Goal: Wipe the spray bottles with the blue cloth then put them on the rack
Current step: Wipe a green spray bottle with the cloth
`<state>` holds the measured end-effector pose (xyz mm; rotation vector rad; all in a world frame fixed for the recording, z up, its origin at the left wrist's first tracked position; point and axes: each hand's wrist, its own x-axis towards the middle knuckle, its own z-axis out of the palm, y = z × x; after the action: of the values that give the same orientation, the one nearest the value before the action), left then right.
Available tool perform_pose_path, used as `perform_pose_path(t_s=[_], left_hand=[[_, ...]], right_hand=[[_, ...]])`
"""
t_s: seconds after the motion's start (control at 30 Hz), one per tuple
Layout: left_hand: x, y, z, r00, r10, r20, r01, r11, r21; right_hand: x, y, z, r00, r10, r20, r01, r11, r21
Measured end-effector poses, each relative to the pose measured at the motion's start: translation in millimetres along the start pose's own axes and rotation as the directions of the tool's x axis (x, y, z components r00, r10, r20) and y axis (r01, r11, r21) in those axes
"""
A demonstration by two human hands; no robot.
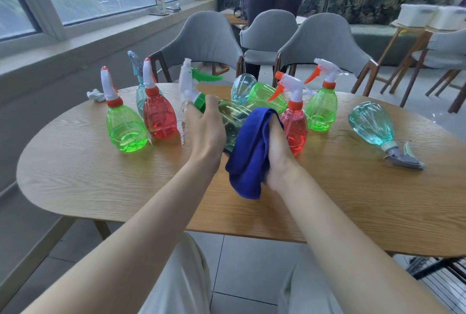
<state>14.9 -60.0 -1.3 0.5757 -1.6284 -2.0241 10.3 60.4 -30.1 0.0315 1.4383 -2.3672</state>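
On the left of the oval wooden counter [100,187] lies a crumpled white tissue [95,95]. Near it stand a green transparent spray bottle with a white and orange head [124,127], a teal spray bottle [140,97] behind it, and a red transparent spray bottle [159,118]. In the middle the left hand [205,124] grips the green collar of a clear greenish spray bottle with a white head and green trigger [233,117], which is tilted above the counter. The right hand [277,152] clutches a bunched dark blue cloth [252,152] against that bottle's body. Behind the hands a pale blue bottle [243,88] and a light green bottle [267,98] lie on their sides. Further right stand a red bottle with an orange trigger [295,124] and a green bottle with an orange trigger [321,109]; farthest right a teal bottle with a grey head [370,123] lies on its side
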Motion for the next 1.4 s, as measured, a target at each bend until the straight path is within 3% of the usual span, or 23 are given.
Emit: perform_pose_path(t_s=[0.07,0.13,0.23,0.33,0.4,0.53,0.67,0.8,0.93,1.13,1.23,1.4], left_hand=[[0,1,-1,0.995,0.079,0.068,-0.081,0.996,0.025],[0,1,0,0.994,0.089,0.07,-0.09,0.996,0.01],[-2,0,3,0.999,-0.022,-0.044,0.02,0.999,-0.041],[2,-2,7,0.986,-0.152,-0.073,0.146,0.986,-0.084],[2,-1,5,0.987,-0.149,-0.055,0.145,0.987,-0.07],[5,-1,-1,0.993,-0.119,-0.008,0.119,0.992,-0.042],[7,-2,-5,0.994,-0.09,0.056,0.094,0.993,-0.078],[6,-3,-1,1.0,-0.006,-0.017,0.005,0.999,-0.05],[10,-5,0,0.997,-0.059,-0.047,0.054,0.993,-0.105],[21,-1,-8,0.997,0.015,-0.07,-0.019,0.998,-0.053],[38,-4,-21,0.991,0.095,-0.097,-0.091,0.995,0.042],[48,-11,-33,0.969,0.235,0.074,-0.246,0.939,0.241]], right_hand=[[-1,0,-3,0.997,0.072,0.042,-0.077,0.989,0.123],[-2,3,1,0.998,0.047,0.041,-0.052,0.989,0.135],[1,10,7,0.986,-0.157,-0.058,0.154,0.987,-0.045],[5,11,5,0.944,-0.327,-0.032,0.312,0.924,-0.222],[6,9,3,0.954,-0.299,-0.016,0.289,0.934,-0.213],[5,-3,0,0.996,-0.088,-0.032,0.082,0.983,-0.162],[-2,-3,-3,0.993,0.075,-0.091,-0.082,0.993,-0.08],[-2,-1,1,0.983,0.129,-0.128,-0.141,0.987,-0.083],[-4,7,4,0.964,0.234,-0.123,-0.247,0.964,-0.102],[0,15,1,0.966,0.237,-0.1,-0.248,0.962,-0.118],[6,22,-6,0.987,0.146,-0.067,-0.154,0.977,-0.146],[16,12,-2,0.994,-0.005,-0.113,-0.022,0.97,-0.242]])
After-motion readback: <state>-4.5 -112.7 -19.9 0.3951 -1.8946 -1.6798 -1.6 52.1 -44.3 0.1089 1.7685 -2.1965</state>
